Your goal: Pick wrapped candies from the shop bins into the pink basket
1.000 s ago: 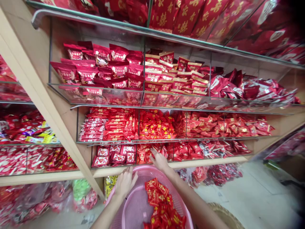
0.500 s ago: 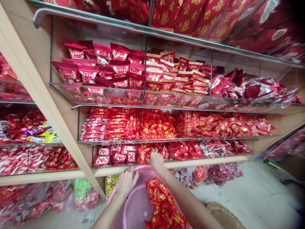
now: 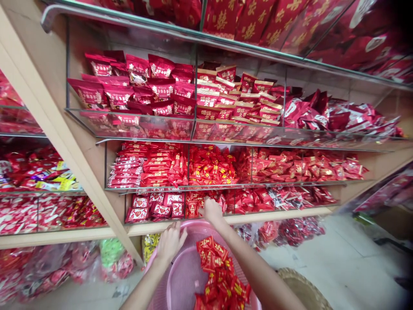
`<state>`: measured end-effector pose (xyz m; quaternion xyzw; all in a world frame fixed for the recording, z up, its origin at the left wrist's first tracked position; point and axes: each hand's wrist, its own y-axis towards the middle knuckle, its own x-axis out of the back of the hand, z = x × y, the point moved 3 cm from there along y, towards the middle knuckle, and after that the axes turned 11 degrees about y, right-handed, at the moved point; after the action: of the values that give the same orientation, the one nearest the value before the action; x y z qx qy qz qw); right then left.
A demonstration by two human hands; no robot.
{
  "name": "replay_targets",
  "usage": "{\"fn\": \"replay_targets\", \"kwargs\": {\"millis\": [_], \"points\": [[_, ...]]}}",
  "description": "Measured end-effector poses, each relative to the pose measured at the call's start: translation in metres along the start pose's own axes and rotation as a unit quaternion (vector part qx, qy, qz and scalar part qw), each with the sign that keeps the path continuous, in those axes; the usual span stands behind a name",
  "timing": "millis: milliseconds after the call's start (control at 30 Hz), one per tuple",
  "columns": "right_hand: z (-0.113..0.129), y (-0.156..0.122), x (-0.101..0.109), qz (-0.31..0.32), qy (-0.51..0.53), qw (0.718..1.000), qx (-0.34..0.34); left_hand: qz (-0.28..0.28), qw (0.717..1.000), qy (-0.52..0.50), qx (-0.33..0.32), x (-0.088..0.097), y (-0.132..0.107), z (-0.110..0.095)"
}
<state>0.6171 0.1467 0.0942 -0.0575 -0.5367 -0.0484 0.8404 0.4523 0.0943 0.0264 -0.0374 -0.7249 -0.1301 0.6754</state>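
A pink plastic basket (image 3: 172, 282) stands below the front edge of the shelf, with a pile of red wrapped candies (image 3: 216, 269) inside on its right. My left hand (image 3: 171, 242) is closed over the basket's far left rim, near the shelf's wooden edge. Over the lowest shelf, my right hand (image 3: 213, 212) reaches into a compartment of small red candy packets (image 3: 192, 206). Its fingers look curled down among the packets, and what they hold, if anything, is hidden. Heart-printed packets (image 3: 138, 214) lie in the compartment to the left.
Glass-fronted shelves (image 3: 145, 129) above hold many red packets in divided compartments. A wooden upright (image 3: 71, 150) stands at left. Clear bags of goods (image 3: 77, 262) sit on the floor underneath. A woven basket (image 3: 300, 286) is on the floor at lower right.
My right hand has shifted very slightly, still at the same compartment. My left hand stays at the basket rim. The view has tilted a little.
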Motion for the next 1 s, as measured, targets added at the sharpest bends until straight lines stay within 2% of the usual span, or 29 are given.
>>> {"fn": "replay_targets", "kwargs": {"millis": [133,233,400,600,700,767,900,1000], "points": [[-0.014,-0.029,0.017,-0.008,0.046,0.998,0.033,-0.004,1.0,0.004,0.0,0.001,0.0,0.0],[-0.039,-0.059,0.015,0.003,0.066,0.997,0.05,-0.001,1.0,0.007,-0.007,0.003,0.0,-0.001],[-0.086,-0.1,-0.013,0.055,-0.015,0.998,0.019,0.008,1.0,0.016,-0.004,0.003,0.0,-0.001],[-0.108,-0.112,-0.042,0.077,-0.07,0.995,0.004,0.005,1.0,0.007,-0.002,0.003,0.0,-0.001],[-0.106,-0.112,-0.044,0.081,-0.072,0.994,0.019,0.009,1.0,0.005,0.0,0.003,0.0,-0.001],[-0.097,-0.108,-0.037,0.069,-0.06,0.995,0.029,0.009,1.0,0.004,0.0,0.002,0.0,-0.001],[-0.064,-0.085,-0.012,0.024,0.003,0.998,0.055,0.003,1.0,0.006,0.0,0.0,0.001,0.0],[-0.033,-0.055,-0.003,0.0,0.06,0.995,0.081,0.001,1.0,0.007,-0.004,-0.001,0.001,0.0]]}}
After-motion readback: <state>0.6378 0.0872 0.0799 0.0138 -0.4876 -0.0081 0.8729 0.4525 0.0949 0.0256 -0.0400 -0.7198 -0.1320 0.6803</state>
